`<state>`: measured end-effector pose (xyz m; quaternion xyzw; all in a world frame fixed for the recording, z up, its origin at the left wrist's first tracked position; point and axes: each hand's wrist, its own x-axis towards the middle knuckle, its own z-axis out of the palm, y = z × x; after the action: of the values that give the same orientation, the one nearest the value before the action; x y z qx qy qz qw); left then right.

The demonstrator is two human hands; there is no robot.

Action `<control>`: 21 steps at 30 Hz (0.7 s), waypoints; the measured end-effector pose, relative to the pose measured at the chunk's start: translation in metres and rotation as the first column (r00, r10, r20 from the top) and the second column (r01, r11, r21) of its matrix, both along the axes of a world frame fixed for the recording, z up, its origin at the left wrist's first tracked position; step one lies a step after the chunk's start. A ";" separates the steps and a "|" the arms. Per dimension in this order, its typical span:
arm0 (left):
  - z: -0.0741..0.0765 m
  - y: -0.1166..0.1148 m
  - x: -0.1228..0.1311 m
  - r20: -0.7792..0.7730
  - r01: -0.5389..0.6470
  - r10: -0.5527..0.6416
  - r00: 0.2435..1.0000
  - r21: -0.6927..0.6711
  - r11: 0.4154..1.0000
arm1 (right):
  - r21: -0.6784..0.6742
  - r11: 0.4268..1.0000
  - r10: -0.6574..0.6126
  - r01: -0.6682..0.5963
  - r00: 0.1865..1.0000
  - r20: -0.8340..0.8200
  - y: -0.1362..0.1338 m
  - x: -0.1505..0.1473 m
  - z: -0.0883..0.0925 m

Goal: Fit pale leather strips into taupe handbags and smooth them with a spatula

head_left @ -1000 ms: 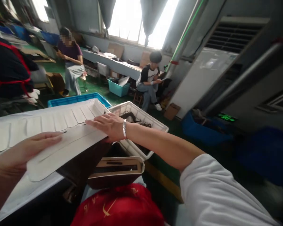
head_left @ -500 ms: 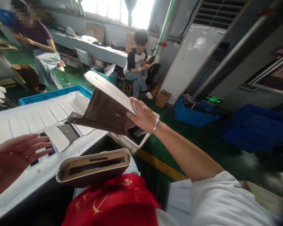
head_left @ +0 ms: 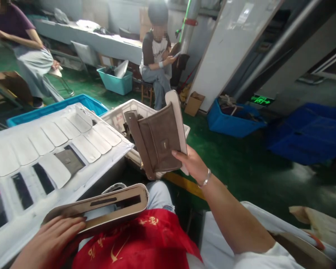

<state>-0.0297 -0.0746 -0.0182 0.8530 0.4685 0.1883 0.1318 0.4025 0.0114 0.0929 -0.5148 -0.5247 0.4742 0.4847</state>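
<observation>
My right hand [head_left: 194, 164] grips a brown wallet piece [head_left: 159, 140] with a white backing, thumb and fingers closed on its lower edge, holding it upright over the white crate [head_left: 116, 117] at 12 o'clock. My left hand [head_left: 54, 243], fingers together and flat, rests on a tan panel [head_left: 100, 209] on my lap at 7 o'clock

Taking the white crate [head_left: 115, 118] as landmark: the table [head_left: 22, 220] with its rows of flat pieces [head_left: 56, 133] lies to its left. The wallet [head_left: 159, 140], held up in the right hand [head_left: 193, 164], is before it. The flat board [head_left: 100, 207] lies on the lap, nearer than the crate, under the left hand [head_left: 54, 243].
</observation>
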 end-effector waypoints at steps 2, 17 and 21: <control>0.007 0.000 -0.002 -0.144 0.098 -0.092 0.985 0.038 0.994 | 0.009 0.996 0.089 -0.089 0.996 -0.012 0.000 -0.019 0.007; 0.060 -0.028 0.006 0.290 -0.637 0.706 0.647 -0.304 0.708 | 0.257 0.913 -0.014 -0.317 0.605 0.796 -0.029 -0.127 -0.024; 0.065 -0.014 0.008 0.461 -0.503 0.630 0.625 -0.379 0.777 | 0.245 0.923 -0.053 -0.297 0.532 0.845 -0.035 -0.129 -0.018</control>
<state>-0.0215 -0.0890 0.0466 0.5454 0.6705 0.4123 0.2881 0.2739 -0.0238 0.0748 -0.5415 -0.8044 0.0980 0.2240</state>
